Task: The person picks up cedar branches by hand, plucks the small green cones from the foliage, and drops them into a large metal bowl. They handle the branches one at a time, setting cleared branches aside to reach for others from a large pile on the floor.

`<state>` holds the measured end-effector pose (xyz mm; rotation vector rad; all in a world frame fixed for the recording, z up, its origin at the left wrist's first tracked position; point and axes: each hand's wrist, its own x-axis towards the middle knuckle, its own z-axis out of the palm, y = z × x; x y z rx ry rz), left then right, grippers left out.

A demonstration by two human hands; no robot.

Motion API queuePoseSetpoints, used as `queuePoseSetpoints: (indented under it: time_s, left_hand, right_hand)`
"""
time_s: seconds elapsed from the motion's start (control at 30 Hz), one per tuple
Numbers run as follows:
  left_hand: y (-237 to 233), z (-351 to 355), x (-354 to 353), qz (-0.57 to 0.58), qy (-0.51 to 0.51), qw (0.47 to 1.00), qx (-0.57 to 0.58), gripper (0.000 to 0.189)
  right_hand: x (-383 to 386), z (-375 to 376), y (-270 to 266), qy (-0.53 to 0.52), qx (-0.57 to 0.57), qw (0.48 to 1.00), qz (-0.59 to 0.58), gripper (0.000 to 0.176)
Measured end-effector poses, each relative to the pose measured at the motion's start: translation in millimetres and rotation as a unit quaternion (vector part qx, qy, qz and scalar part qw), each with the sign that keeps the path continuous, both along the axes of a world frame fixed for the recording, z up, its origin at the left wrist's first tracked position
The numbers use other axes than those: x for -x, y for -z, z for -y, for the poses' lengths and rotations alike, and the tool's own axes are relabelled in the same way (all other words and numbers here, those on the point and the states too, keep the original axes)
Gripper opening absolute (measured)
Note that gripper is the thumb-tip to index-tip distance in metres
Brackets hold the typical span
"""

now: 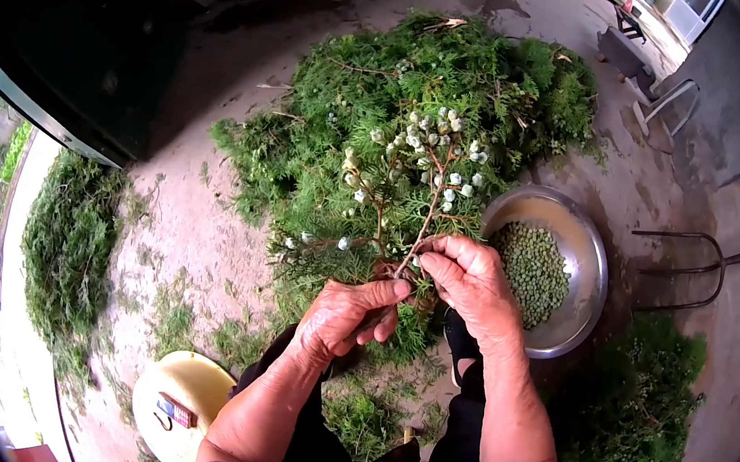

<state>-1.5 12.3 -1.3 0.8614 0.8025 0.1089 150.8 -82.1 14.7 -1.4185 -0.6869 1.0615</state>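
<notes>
A conifer branch [433,197] with scale-like green sprays stands up in front of me, bearing many pale blue-green cones [417,136]. My left hand [356,312] is closed around its woody lower end, thumb along the stem. Just above, my right hand [469,283] pinches with thumb and forefinger at a small pale cone beside the stem; the fingers partly hide it. Right of that hand, a steel basin [590,283] rests on the floor with a heap of picked green cones [530,272] in it.
A large pile of cut conifer branches [389,60] lies ahead, with another pile [67,242] at left and more greenery [640,426] at lower right. A yellow round stool [157,380] carries small items [176,412]. A bent metal frame [703,269] lies near the right wall.
</notes>
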Motion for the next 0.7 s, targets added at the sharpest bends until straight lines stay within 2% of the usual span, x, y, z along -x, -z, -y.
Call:
queuePoseSetpoints:
  time_s: [0.03, 0.13, 0.17, 0.2, 0.23, 0.27, 0.3, 0.43, 0.53, 0.6, 0.7]
  left_hand:
    - [1.2, 2.0, -1.4, -0.005, -0.02, 1.0, -0.004, 0.02]
    - [-6.0, 5.1, -4.9, 0.077, -0.051, 0.996, 0.014, 0.02]
    - [-5.8, 4.0, -4.7, 0.092, -0.046, 0.994, 0.03, 0.021]
    - [-5.5, 3.4, -4.7, 0.102, -0.062, 0.992, 0.045, 0.022]
    - [-5.0, 3.1, -4.3, 0.112, -0.078, 0.989, 0.06, 0.022]
    - [-3.9, 2.3, -3.5, 0.121, -0.094, 0.985, 0.076, 0.023]
    - [-0.9, -3.6, -1.1, 0.119, -0.071, 0.986, 0.093, 0.024]
    - [-2.3, -5.1, 1.0, 0.13, -0.103, 0.979, 0.122, 0.027]
    - [-1.9, -5.4, 2.1, 0.132, -0.102, 0.975, 0.146, 0.027]
    - [-1.2, -4.2, 2.2, 0.134, -0.106, 0.974, 0.149, 0.026]
    - [-3.2, -1.6, 1.2, 0.133, -0.096, 0.976, 0.143, 0.022]
  right_hand:
    - [1.7, -2.1, 5.8, 0.014, -0.034, 0.996, 0.083, 0.014]
    - [1.1, -1.5, 3.2, 0.087, -0.04, 0.956, 0.278, 0.012]
    - [-2.0, 0.0, 2.6, 0.098, -0.07, 0.955, 0.272, 0.01]
    - [-4.4, 2.8, 0.8, 0.106, -0.025, 0.982, 0.157, 0.009]
    - [-9.8, 6.5, -1.4, 0.112, -0.053, 0.992, -0.008, 0.009]
    - [-14.9, 8.8, -3.0, 0.114, -0.081, 0.975, -0.173, 0.008]
    - [-17.3, 7.1, 0.2, 0.137, -0.11, 0.953, -0.245, 0.009]
    - [-12.9, 1.6, -1.0, 0.203, -0.148, 0.897, -0.364, 0.009]
    - [-21.5, 7.6, 14.4, 0.155, -0.143, 0.913, -0.349, 0.01]
    - [-20.2, 7.3, 20.3, 0.18, -0.097, 0.909, -0.363, 0.012]
    - [-16.4, 5.1, 16.1, 0.162, -0.088, 0.912, -0.368, 0.013]
